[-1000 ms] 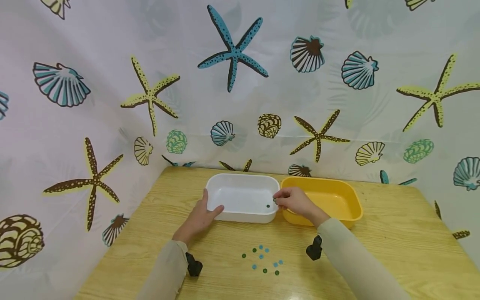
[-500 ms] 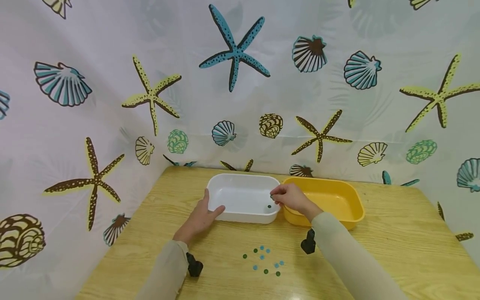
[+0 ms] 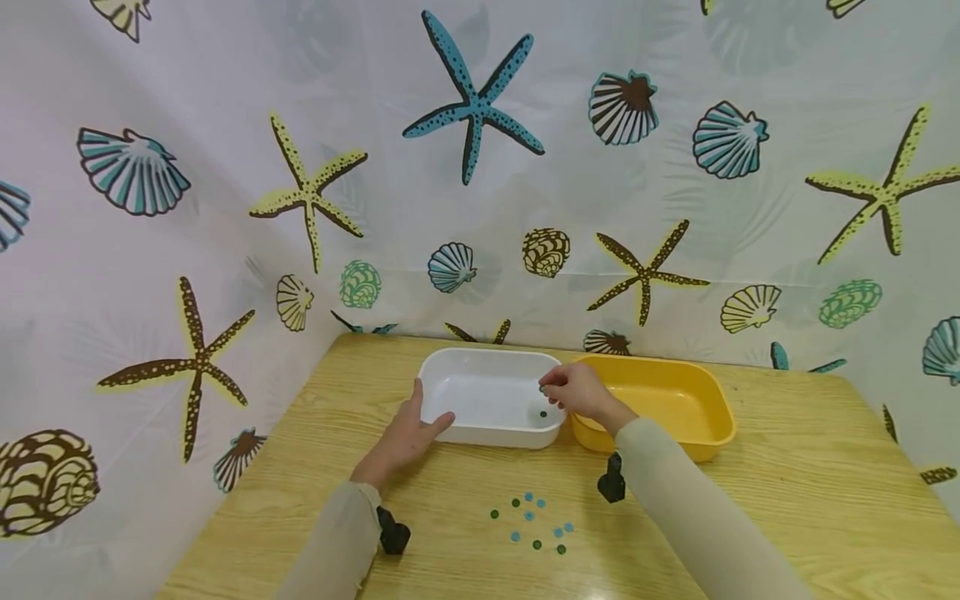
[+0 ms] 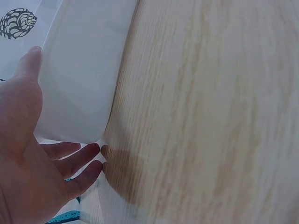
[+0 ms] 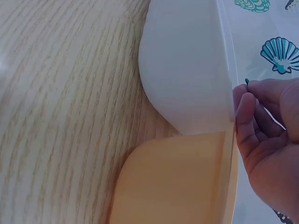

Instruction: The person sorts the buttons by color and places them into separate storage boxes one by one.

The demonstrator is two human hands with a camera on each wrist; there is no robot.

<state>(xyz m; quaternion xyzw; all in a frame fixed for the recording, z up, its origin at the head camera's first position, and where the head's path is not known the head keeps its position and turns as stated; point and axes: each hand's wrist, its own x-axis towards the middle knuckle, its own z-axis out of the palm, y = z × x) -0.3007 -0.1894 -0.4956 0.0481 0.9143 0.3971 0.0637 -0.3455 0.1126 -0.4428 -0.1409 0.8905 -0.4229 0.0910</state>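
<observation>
Wooden table [image 3: 795,467]: right hand [image 3: 583,392], pinching green piece [image 5: 247,81], now farther over white tub [image 3: 487,435].

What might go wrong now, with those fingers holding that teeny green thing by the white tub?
The right hand pinches the little green disc by its fingertips, so it might slip. The yellow tub sits right next door, so a dropped disc could land there instead. And the left hand touches the white tub, so a push might shift the tub.
</observation>
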